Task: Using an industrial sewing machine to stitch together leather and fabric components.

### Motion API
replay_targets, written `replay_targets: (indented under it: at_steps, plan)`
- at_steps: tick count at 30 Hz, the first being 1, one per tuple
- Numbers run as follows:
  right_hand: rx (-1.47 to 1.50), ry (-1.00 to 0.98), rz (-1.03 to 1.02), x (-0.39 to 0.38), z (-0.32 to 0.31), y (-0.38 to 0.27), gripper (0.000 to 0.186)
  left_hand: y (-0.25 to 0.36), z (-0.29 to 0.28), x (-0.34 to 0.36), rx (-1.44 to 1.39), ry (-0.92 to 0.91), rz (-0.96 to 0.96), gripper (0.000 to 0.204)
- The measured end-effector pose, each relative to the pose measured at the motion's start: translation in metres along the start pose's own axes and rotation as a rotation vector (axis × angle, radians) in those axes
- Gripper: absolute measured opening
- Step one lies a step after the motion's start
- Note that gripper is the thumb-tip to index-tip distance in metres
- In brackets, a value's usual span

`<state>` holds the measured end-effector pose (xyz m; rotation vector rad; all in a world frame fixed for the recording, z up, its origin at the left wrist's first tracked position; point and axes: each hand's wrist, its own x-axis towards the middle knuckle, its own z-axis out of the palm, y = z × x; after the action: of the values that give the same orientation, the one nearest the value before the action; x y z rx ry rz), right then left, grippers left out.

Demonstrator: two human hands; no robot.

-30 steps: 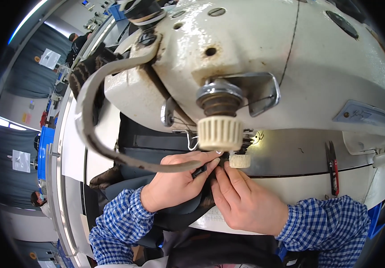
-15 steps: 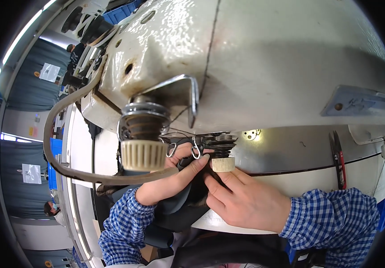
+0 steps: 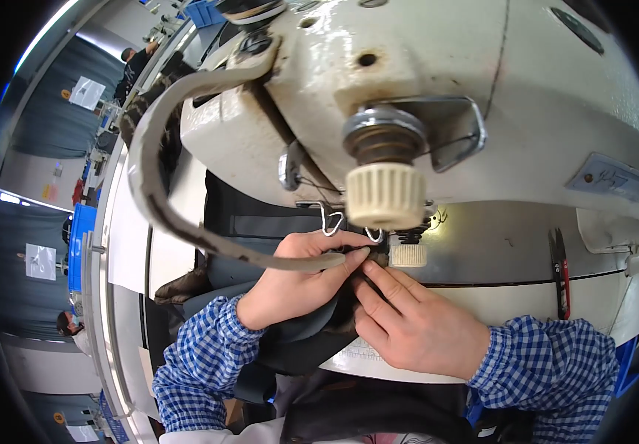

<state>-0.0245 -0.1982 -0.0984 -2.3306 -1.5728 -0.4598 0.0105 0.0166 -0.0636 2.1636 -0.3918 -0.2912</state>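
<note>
Dark fabric [image 3: 297, 348] with a brown fuzzy edge is bunched between my hands under the head of a white sewing machine [image 3: 438, 66]. My left hand [image 3: 290, 288] pinches the fabric's edge, thumb pressed towards the fingers. Close beside it, my right hand [image 3: 427, 325] has its fingertips closed on the same fabric. Both hands are just in front of a small cream tension knob [image 3: 409, 256]. A bigger cream knob [image 3: 385, 195] hangs above them, and a bent grey lever [image 3: 155, 177] curves over my left hand. The machine's needle area is hidden.
Red-handled thread snips [image 3: 561, 274] lie at the right on the metal machine bed [image 3: 490, 251]. Behind the machine, more dark cloth [image 3: 253, 226] spreads at the left. Blue bins [image 3: 82, 244] and two people stand further off at the left.
The view has shifted, so the machine head appears further right and more dark cloth shows behind it. My hands are a little closer together, still pinching the fabric.
</note>
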Motion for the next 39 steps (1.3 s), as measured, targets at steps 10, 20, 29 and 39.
replay_targets:
  at_steps: [10,20,29,39]
  plan:
    - [-0.174,0.059,0.016,-0.004,-0.004,-0.003,0.029,0.005,-0.003,0.001,0.041,-0.001,0.104,0.022]
    - [-0.149,0.046,0.031,-0.003,-0.007,0.000,0.031,0.003,0.001,0.002,-0.011,-0.013,0.079,0.021]
    - [-0.167,0.131,0.057,0.000,0.002,0.008,0.026,0.011,-0.005,0.015,0.000,-0.055,0.059,0.022]
    - [-0.098,0.193,0.075,-0.001,0.001,0.011,0.029,-0.004,-0.007,0.012,-0.217,0.019,0.016,0.017]
